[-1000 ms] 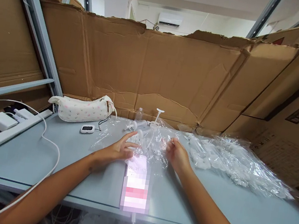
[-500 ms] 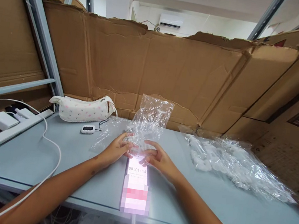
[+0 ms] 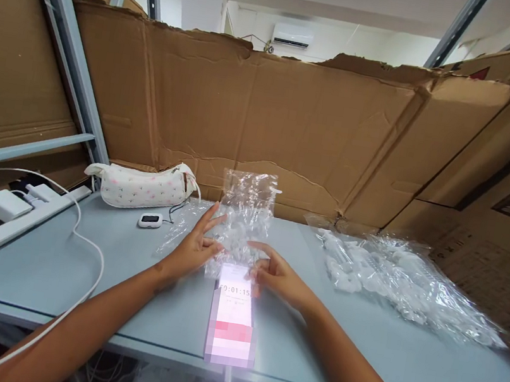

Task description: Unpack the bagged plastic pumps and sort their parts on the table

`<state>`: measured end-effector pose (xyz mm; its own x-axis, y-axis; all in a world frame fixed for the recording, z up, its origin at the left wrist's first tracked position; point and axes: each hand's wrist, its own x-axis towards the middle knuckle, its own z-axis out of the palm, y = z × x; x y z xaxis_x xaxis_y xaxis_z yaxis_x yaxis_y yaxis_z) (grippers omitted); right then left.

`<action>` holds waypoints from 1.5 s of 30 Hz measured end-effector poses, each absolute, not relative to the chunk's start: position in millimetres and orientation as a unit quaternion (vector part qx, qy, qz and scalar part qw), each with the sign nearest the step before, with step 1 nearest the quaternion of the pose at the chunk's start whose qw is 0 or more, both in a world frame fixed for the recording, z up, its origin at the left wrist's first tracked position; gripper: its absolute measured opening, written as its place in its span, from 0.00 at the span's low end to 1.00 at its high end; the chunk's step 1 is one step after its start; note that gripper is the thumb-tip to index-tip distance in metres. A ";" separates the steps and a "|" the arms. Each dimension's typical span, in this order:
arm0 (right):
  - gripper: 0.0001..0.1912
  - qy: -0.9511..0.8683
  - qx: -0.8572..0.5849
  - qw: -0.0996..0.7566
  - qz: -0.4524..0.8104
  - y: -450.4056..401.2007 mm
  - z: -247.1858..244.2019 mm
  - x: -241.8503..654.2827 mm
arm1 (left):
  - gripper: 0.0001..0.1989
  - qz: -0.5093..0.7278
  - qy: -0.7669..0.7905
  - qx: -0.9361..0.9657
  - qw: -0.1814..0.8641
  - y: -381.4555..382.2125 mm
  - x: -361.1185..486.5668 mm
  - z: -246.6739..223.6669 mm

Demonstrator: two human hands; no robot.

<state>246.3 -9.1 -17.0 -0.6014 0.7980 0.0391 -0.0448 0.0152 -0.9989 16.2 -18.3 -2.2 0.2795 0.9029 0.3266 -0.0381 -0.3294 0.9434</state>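
A clear plastic bag [image 3: 245, 215] with whitish contents stands between my hands, behind a lit phone [image 3: 232, 315] that shows a running timer. My left hand [image 3: 199, 243] is at the bag's left side, its upper fingers stretched up and apart, its thumb near the bag's lower edge. On the right, my right hand [image 3: 277, 274] has its index finger extended toward the bag and the other fingers curled, just over the phone's upper right corner. Whether its thumb and curled fingers pinch the plastic is hard to make out.
A pile of clear bags with white pieces [image 3: 387, 271] lies at the right. At the left are a white pouch [image 3: 145, 187], a small white device [image 3: 150, 221], a power strip [image 3: 33, 218] and a white cable [image 3: 99, 251]. Cardboard [image 3: 271, 113] walls the back.
The bag has shifted slightly left and lower and looks straighter. My left hand's fingers have spread upward, while my right hand's fingers have curled, with the index still extended.
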 end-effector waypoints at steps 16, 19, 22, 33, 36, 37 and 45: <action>0.45 -0.667 -0.273 0.451 0.527 -14.4 -12.7 247.2 | 0.49 0.458 0.306 0.649 0.524 -28.0 24.4 0.3; 0.31 -0.692 -0.280 0.435 0.503 -16.7 -9.5 247.3 | 0.50 0.424 0.293 0.660 0.547 -30.4 24.8 -0.9; 0.26 -0.694 -0.278 0.409 0.523 -16.7 -9.0 246.6 | 0.45 0.419 0.295 0.659 0.551 -28.9 21.8 -1.1; 0.23 -0.667 -0.328 0.422 0.519 -11.4 -11.3 249.2 | 0.35 0.466 0.348 0.617 0.530 -22.4 22.0 0.7; 0.27 -0.650 -0.324 0.437 0.531 -11.4 -11.4 248.9 | 0.37 0.463 0.335 0.623 0.534 -23.8 21.0 0.1; 0.28 -0.643 -0.322 0.443 0.535 -11.6 -11.0 248.6 | 0.39 0.454 0.327 0.629 0.540 -24.2 20.3 -0.5; 0.25 -0.657 -0.299 0.391 0.571 -14.0 -6.4 249.1 | 0.37 0.421 0.279 0.660 0.556 -24.3 17.7 -2.7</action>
